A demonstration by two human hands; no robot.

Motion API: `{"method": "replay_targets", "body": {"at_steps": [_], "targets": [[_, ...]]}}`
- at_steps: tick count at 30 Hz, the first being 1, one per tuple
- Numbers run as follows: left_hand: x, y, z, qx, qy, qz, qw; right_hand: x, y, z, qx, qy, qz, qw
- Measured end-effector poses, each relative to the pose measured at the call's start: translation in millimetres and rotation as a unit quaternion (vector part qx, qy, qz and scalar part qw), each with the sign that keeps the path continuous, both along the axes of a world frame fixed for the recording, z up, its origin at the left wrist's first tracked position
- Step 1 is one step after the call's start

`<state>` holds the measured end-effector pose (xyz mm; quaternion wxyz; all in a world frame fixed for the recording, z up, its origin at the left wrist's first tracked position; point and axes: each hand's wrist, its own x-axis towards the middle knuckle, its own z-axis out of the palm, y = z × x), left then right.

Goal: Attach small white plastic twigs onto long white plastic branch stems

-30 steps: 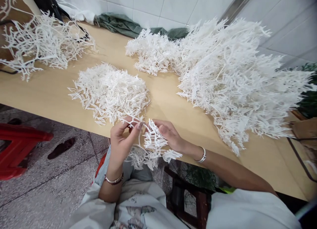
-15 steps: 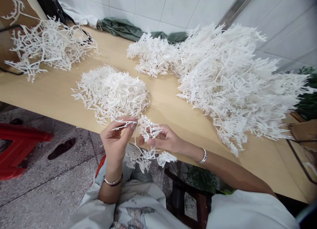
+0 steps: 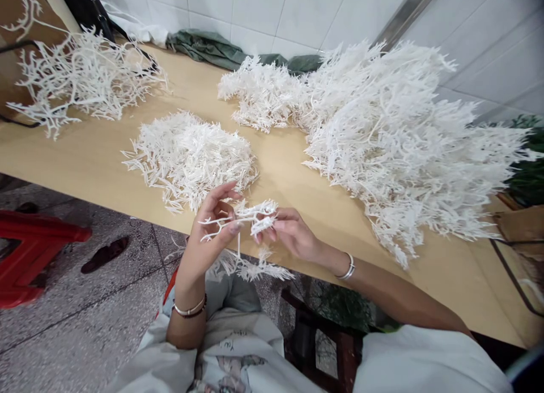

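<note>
Between my hands is a white branching sprig (image 3: 244, 218) that looks like a bleached or artificial plant stem. My left hand (image 3: 208, 234) pinches its bare stem between thumb and fingers. At its leafy side, my right hand (image 3: 295, 234) has its fingertips closed on a tuft. More white fronds (image 3: 255, 268) hang below, over my lap. Just beyond my left hand lies a heap of short white tips (image 3: 191, 155) on the table (image 3: 276, 166).
A large pile of white branched sprays (image 3: 395, 138) covers the table's right side. Barer white stems (image 3: 89, 76) lie at the far left. Green cloth (image 3: 208, 46) runs along the tiled wall. A red stool (image 3: 38, 251) and a dark slipper (image 3: 106, 254) are on the floor.
My left hand has shifted up and right, its fingers more raised. The sprig has turned to lie more sideways, and the hanging fronds have swung up slightly. The piles look unchanged.
</note>
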<state>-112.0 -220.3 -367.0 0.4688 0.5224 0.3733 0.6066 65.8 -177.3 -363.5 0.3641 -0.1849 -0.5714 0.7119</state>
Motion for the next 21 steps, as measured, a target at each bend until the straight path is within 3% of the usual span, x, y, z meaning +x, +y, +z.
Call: {"method": "replay_targets", "body": {"at_steps": [5, 12, 15, 21], "targets": [[-5.7, -3.5, 5.0, -0.033, -0.016, -0.119, 0.992, 4.1, 2.5, -3.0, -0.043, 0.026, 0.034, 0.998], [6.7, -3.6, 1.0, -0.043, 0.076, -0.143, 0.986, 6.4, 0.9, -5.1, -0.103, 0.008, 0.066, 0.992], [9.8, -2.2, -2.4, -0.043, 0.077, -0.130, 0.988, 4.2, 0.5, -1.3, -0.119, -0.018, 0.065, 0.991], [11.7, -1.1, -1.8, -0.046, 0.035, -0.045, 0.997, -5.1, 3.3, 3.1, -0.094, 0.005, -0.029, 0.995]]}}
